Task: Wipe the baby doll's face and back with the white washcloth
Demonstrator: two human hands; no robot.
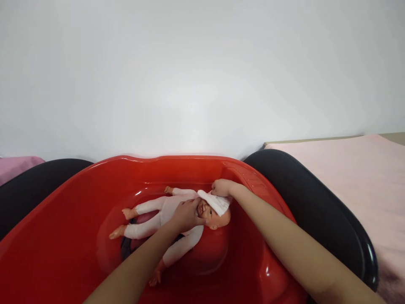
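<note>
A baby doll (pixel 171 207) in pale pink and white clothes lies on its back in a red baby bathtub (pixel 72 211), head to the right and feet to the left. My left hand (pixel 187 215) grips the doll at the chin and neck, thumb along its cheek. In my right hand (pixel 221 188) is one edge of a white cloth (pixel 217 203), pinched at the far side of the doll's head. The cloth covers the forehead and one eye. My right fingertips are partly hidden behind it.
Black rounded panels (pixel 303 202) flank the tub on both sides. Pale pink fabric (pixel 354 177) covers a surface to the right, and pink cloth (pixel 19 166) shows at far left. Behind the tub rises a white wall (pixel 196 76). Something dark lies under the doll's legs.
</note>
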